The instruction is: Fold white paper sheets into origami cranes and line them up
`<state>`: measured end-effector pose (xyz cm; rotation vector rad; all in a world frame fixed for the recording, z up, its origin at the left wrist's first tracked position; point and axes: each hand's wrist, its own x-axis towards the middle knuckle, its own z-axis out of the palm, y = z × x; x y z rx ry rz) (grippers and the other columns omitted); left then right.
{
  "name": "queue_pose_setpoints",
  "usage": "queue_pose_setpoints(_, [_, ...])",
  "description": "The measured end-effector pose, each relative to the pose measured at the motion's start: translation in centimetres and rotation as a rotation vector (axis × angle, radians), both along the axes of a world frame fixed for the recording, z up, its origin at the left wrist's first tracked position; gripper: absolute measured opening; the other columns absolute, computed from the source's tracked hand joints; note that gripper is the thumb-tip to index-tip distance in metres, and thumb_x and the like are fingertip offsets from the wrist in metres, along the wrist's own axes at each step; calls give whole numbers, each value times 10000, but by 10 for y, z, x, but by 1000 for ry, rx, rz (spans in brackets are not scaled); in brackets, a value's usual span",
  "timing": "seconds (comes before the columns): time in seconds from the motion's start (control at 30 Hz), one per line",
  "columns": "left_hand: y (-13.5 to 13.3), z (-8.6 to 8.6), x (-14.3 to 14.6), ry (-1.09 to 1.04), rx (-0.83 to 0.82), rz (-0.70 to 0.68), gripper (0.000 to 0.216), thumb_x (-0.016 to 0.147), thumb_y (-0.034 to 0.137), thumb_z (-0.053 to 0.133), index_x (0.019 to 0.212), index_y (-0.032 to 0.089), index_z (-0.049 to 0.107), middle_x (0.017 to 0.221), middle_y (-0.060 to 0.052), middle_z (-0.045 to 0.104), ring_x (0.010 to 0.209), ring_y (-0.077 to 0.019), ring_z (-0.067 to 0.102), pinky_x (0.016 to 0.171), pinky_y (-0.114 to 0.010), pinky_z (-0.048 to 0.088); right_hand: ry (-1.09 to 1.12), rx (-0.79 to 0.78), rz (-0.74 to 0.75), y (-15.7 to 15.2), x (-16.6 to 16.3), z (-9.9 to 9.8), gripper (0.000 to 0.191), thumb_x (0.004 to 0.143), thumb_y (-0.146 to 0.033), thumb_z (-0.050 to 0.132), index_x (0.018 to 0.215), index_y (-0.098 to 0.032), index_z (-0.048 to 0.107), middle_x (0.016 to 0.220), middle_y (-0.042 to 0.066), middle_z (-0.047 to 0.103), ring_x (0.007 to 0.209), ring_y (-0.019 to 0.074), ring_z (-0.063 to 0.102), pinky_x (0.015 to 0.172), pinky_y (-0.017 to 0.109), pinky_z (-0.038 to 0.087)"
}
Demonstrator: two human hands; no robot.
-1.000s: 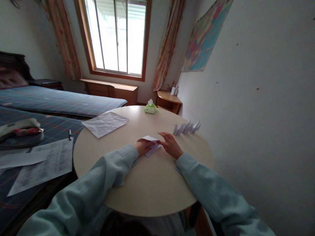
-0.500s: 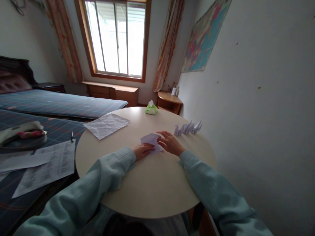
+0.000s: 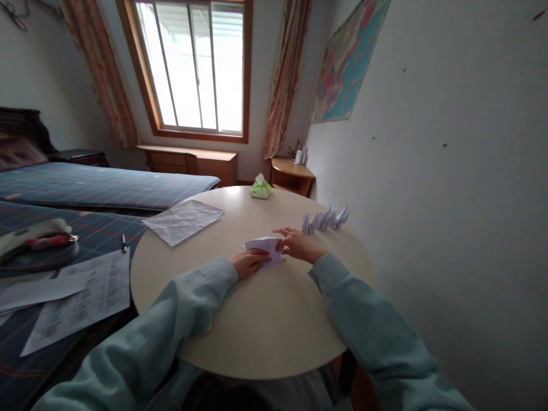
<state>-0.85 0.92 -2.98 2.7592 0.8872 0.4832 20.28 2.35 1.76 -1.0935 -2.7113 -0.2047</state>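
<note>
A folded sheet of white paper (image 3: 264, 244) lies on the round table in front of me, its far edge raised a little off the tabletop. My left hand (image 3: 250, 262) rests flat across its near left part, fingers stretched out and pressing it down. At the paper's right edge is my right hand (image 3: 298, 245), with the thumb and some fingers closed on the edge and the index finger extended past it. Just beyond that hand stands a row of several folded paper figures (image 3: 325, 221), pointed and white.
A creased paper sheet (image 3: 184, 222) lies at the round table's (image 3: 265, 331) left rim. A green tissue pack (image 3: 261, 189) stands at the far edge. On the bed at left are printed sheets (image 3: 85, 297), a pen (image 3: 124, 244) and a bag (image 3: 38, 242). A wall runs along the right.
My right hand has shifted slightly right, and its fingers have closed on the paper's right edge. The paper's far part looks more lifted or folded. The left hand stays in place.
</note>
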Motion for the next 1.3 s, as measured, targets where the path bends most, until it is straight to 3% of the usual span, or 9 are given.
queue_pose_setpoints(0.23, [1,-2,1,-68,-37,-38,288,763,200,408,1035,181,498,1157,-50,496,1053,-147,454,922,-275,344,41,-72,20,3,2,3,148,750,-274,507,782,-213,639,994,38,566,904,140,509,798,271,397])
queue_pose_setpoints(0.47, [-3,1,5,-73,68,8,222,744,232,445,927,171,556,1126,-96,494,1055,-199,437,913,-327,345,17,37,-213,-6,-20,-1,154,779,-234,466,825,-147,584,873,72,567,842,132,510,736,229,386])
queue_pose_setpoints(0.6, [-6,5,6,-53,30,22,231,720,212,449,937,165,509,1035,-81,544,985,-174,485,877,-291,374,16,84,-265,-11,-28,-2,141,781,-211,448,810,-138,565,843,74,563,798,139,510,692,220,384])
queue_pose_setpoints(0.8, [-7,3,6,-51,-15,145,352,671,251,491,1004,158,422,926,-79,573,834,-189,539,751,-307,433,-11,182,-238,-10,-35,-11,186,802,-193,393,857,-124,556,876,104,556,803,166,489,698,263,380])
queue_pose_setpoints(0.9, [-7,4,6,-54,5,96,439,669,232,489,1093,156,401,1000,-92,548,900,-198,521,801,-309,414,-30,204,-223,-10,-36,-13,203,807,-188,379,867,-112,557,881,121,554,820,173,485,711,278,379])
queue_pose_setpoints(1.07, [-7,8,7,-6,21,-19,370,706,207,441,1073,187,474,1104,-83,501,1008,-192,470,902,-303,346,-29,128,-135,-9,-23,-2,152,776,-206,448,822,-141,577,858,85,568,832,161,489,736,267,379])
queue_pose_setpoints(1.3, [-11,16,9,12,-12,139,370,686,241,467,1047,163,443,1006,-87,559,908,-210,522,803,-331,413,-24,-1,-123,-8,-4,8,119,682,-79,522,714,-167,597,814,43,571,813,131,504,734,233,383])
